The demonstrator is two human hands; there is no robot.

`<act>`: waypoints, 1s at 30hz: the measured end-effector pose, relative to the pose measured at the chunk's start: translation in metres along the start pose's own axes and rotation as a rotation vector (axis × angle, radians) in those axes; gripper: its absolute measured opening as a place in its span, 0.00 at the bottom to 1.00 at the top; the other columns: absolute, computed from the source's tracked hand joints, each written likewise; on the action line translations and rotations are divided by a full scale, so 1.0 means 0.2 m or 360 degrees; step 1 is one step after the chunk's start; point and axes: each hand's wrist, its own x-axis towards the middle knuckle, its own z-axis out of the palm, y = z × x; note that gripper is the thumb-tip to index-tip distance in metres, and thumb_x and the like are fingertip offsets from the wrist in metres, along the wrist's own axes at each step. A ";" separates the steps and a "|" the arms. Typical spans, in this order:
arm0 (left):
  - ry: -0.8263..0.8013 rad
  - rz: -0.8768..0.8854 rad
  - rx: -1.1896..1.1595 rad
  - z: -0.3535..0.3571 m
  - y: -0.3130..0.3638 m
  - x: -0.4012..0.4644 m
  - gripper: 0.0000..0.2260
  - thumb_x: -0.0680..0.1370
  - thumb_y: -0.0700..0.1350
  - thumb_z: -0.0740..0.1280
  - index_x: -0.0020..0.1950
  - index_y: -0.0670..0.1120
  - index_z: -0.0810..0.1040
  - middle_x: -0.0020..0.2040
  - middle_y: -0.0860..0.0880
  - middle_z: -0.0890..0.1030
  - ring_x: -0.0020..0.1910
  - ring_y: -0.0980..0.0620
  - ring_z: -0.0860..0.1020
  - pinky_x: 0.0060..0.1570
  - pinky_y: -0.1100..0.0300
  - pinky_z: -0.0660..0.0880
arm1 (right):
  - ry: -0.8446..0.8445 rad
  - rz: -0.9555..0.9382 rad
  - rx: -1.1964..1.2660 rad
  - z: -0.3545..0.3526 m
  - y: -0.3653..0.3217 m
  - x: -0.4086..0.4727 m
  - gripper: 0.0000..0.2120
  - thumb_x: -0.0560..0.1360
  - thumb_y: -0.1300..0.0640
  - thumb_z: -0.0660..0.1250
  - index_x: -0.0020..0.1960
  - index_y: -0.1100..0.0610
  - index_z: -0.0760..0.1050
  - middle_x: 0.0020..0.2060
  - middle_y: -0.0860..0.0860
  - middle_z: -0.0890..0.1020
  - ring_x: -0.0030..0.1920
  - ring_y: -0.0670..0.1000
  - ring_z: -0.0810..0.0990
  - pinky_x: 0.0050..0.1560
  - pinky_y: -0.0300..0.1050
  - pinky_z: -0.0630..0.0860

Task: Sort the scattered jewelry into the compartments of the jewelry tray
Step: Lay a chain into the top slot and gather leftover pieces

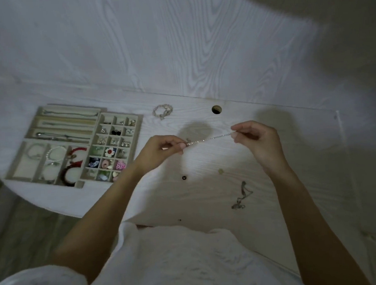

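A thin silver chain (210, 138) is stretched taut above the table between my two hands. My left hand (161, 151) pinches its left end and my right hand (258, 139) pinches its right end. The beige jewelry tray (139, 131) lies at the left, with necklaces in its long slots, bracelets in the lower left compartments and earrings and charms in the small squares. On the table lie a pale beaded bracelet (162, 110), a dark tangled chain (241, 196), a small black piece (184, 177) and a small pale piece (221, 171).
The white wood-grain table (206, 195) has a round cable hole (216, 109) near the back. A white wood-grain wall stands behind it. The table's near edge runs past my white shirt, with floor visible at the lower left.
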 end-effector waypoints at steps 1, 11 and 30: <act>0.0024 -0.0025 0.0048 -0.10 -0.04 -0.04 0.07 0.74 0.47 0.69 0.47 0.46 0.84 0.41 0.49 0.84 0.45 0.53 0.82 0.54 0.61 0.75 | -0.0024 0.0012 -0.0055 0.04 0.02 0.02 0.07 0.71 0.62 0.73 0.45 0.51 0.81 0.39 0.47 0.84 0.42 0.45 0.82 0.49 0.36 0.76; 0.0353 -0.0170 0.0181 -0.86 -0.37 -0.26 0.05 0.75 0.46 0.71 0.50 0.49 0.85 0.45 0.56 0.85 0.47 0.57 0.82 0.48 0.65 0.76 | -0.0468 -0.0308 -0.0883 0.63 0.01 0.13 0.02 0.73 0.59 0.71 0.43 0.54 0.82 0.37 0.46 0.82 0.38 0.41 0.78 0.39 0.28 0.71; 0.0529 0.0346 0.1561 -2.11 -1.11 -0.20 0.12 0.76 0.50 0.63 0.44 0.47 0.84 0.39 0.49 0.82 0.41 0.50 0.72 0.36 0.61 0.67 | -0.0274 -0.0301 -0.1052 2.07 -0.03 0.54 0.02 0.74 0.61 0.69 0.47 0.57 0.78 0.37 0.49 0.81 0.36 0.45 0.75 0.40 0.34 0.70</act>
